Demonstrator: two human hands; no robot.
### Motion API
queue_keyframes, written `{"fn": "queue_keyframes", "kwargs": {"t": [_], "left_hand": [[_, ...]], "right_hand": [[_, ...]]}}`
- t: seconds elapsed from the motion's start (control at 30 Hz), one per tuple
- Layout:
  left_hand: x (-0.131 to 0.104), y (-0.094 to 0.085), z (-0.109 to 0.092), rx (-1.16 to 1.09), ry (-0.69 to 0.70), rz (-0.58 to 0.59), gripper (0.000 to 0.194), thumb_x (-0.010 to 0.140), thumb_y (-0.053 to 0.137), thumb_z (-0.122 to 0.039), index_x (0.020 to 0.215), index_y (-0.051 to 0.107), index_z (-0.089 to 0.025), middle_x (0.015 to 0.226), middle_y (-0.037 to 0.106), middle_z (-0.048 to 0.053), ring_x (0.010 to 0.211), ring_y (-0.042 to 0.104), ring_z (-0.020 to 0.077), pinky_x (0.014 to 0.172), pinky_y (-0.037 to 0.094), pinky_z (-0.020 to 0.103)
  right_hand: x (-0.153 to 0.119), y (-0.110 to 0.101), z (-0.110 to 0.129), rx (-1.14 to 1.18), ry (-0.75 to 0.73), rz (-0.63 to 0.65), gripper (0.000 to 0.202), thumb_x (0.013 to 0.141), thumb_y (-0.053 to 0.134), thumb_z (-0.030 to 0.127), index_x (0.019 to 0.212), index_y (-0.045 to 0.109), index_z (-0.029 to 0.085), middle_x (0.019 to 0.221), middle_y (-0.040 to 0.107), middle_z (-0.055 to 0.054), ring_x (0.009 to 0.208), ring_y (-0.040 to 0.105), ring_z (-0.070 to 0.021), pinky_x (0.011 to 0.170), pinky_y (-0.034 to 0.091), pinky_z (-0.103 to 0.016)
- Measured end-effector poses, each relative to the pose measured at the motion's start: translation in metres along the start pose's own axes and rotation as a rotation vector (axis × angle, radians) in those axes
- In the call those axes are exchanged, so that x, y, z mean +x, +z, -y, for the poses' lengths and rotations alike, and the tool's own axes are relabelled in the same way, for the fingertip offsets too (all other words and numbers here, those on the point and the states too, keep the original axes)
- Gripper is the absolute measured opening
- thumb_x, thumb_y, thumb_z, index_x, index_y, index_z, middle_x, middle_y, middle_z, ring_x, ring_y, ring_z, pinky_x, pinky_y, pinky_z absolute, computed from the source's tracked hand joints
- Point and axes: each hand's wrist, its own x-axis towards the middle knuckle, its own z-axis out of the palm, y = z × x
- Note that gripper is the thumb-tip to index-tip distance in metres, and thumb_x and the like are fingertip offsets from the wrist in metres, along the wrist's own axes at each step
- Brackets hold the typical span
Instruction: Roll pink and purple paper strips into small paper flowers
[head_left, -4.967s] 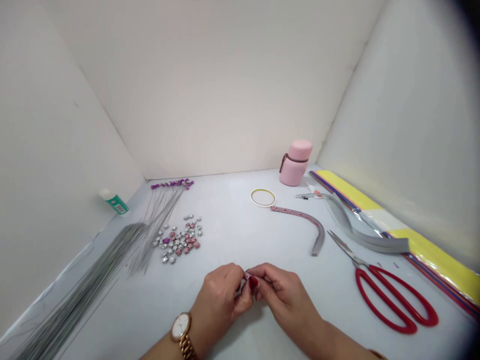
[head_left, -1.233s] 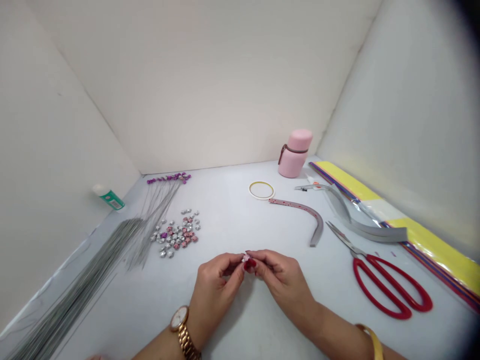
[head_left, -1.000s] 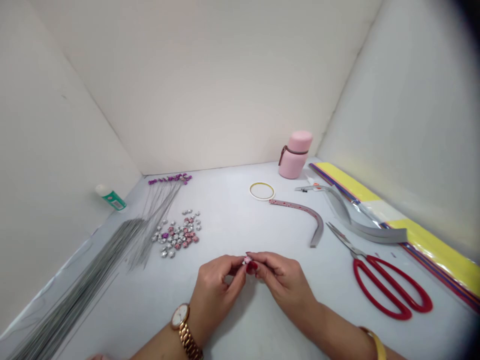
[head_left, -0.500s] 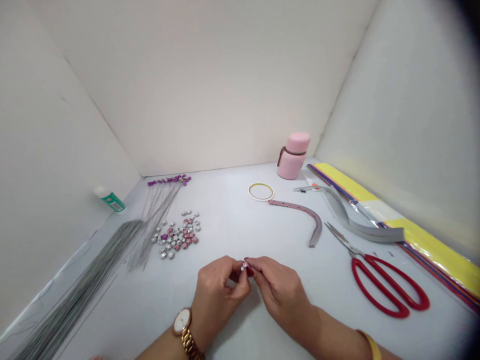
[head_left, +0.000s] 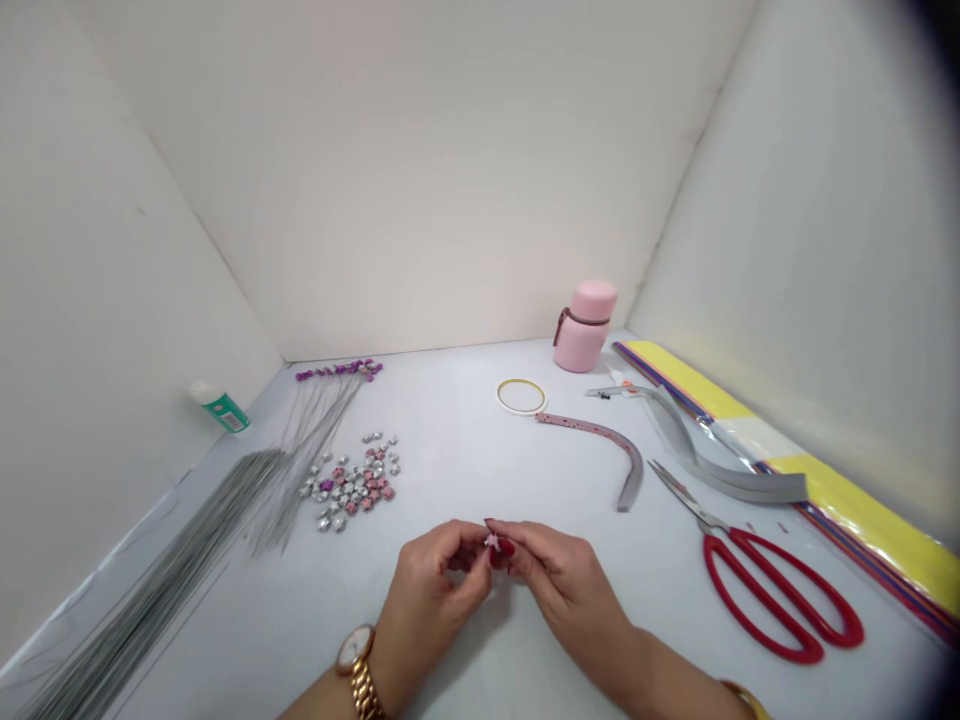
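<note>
Between my fingertips is a small pink paper star (head_left: 493, 541), partly covered by the fingers. My left hand (head_left: 441, 580), with a gold watch (head_left: 355, 648) at its wrist, pinches the star from the left. My right hand (head_left: 564, 580) pinches it from the right, thumb and forefinger closed at the star. Left of my hands lies a loose pile of silver and pink paper stars (head_left: 352, 487) with a purple one among them.
Thin wires (head_left: 180, 560) and purple-tipped stems (head_left: 341, 370) lie left, near a glue bottle (head_left: 225, 408). A tape roll (head_left: 521, 397), pink-patterned paper strips (head_left: 592, 428), grey strips (head_left: 705, 468), red-handled scissors (head_left: 757, 580), a pink flask (head_left: 583, 328) and yellow packets (head_left: 840, 480) lie right.
The view has tilted up slightly, so the things on the table sit a little lower. Both hands still pinch the star, which has turned slightly between the fingertips.
</note>
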Motion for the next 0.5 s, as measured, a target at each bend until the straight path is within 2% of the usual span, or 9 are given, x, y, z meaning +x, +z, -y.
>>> {"fn": "queue_keyframes", "kwargs": {"t": [0.1, 0.27, 0.5], "left_hand": [[0.0001, 0.0002, -0.001, -0.022, -0.019, 0.005, 0.015, 0.08, 0.049, -0.017, 0.09, 0.06, -0.019, 0.081, 0.067, 0.001, 0.072, 0.062, 0.0119, 0.066, 0.049, 0.02], [-0.0011, -0.0008, -0.0055, 0.019, -0.042, -0.045, 0.014, 0.082, 0.048, -0.02, 0.083, 0.062, -0.019, 0.077, 0.067, 0.002, 0.069, 0.062, 0.013, 0.063, 0.049, 0.021], [-0.0031, 0.0, -0.0054, 0.001, 0.019, -0.036, 0.018, 0.08, 0.05, -0.017, 0.095, 0.06, -0.018, 0.083, 0.067, 0.004, 0.074, 0.062, 0.0131, 0.068, 0.05, 0.022]], "right_hand": [[-0.0013, 0.0012, -0.003, -0.02, 0.029, -0.05, 0.025, 0.086, 0.041, 0.025, 0.099, 0.061, 0.017, 0.079, 0.066, -0.005, 0.07, 0.062, -0.0144, 0.066, 0.052, -0.025], [-0.0011, 0.0036, -0.0032, 0.015, 0.085, -0.095, 0.021, 0.085, 0.044, 0.027, 0.093, 0.061, 0.018, 0.072, 0.066, -0.003, 0.066, 0.062, -0.0145, 0.062, 0.052, -0.024], [0.0011, 0.0043, 0.0002, 0.046, 0.073, -0.097, 0.019, 0.085, 0.045, 0.024, 0.091, 0.062, 0.02, 0.074, 0.066, -0.003, 0.066, 0.062, -0.0141, 0.06, 0.052, -0.023]]}}
